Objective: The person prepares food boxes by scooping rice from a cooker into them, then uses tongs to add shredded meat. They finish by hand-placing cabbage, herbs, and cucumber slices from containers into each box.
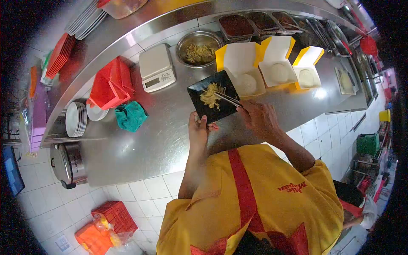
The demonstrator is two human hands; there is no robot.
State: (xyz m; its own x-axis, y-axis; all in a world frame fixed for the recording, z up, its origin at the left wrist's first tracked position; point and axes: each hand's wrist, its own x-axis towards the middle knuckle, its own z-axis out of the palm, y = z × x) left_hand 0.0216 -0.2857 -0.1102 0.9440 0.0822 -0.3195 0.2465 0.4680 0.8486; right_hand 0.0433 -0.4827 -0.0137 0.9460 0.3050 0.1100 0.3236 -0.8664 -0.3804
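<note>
My left hand (198,129) holds a black square plate (199,91) by its near edge, above the steel counter (161,136). A small heap of pale noodles (210,96) lies on the plate. My right hand (259,117) grips metal tongs (228,99) whose tips touch the noodles. Just beyond the plate stand three open yellow boxes (244,63), each with a white mound of rice (246,83) inside. A steel bowl of noodles (199,52) sits behind the plate.
A white kitchen scale (156,67), red folded boxes (111,83), a green cloth (131,115) and stacked white plates (76,120) sit to the left. Sauce trays (255,23) line the back. A rice cooker (68,163) and red crates (112,216) stand below.
</note>
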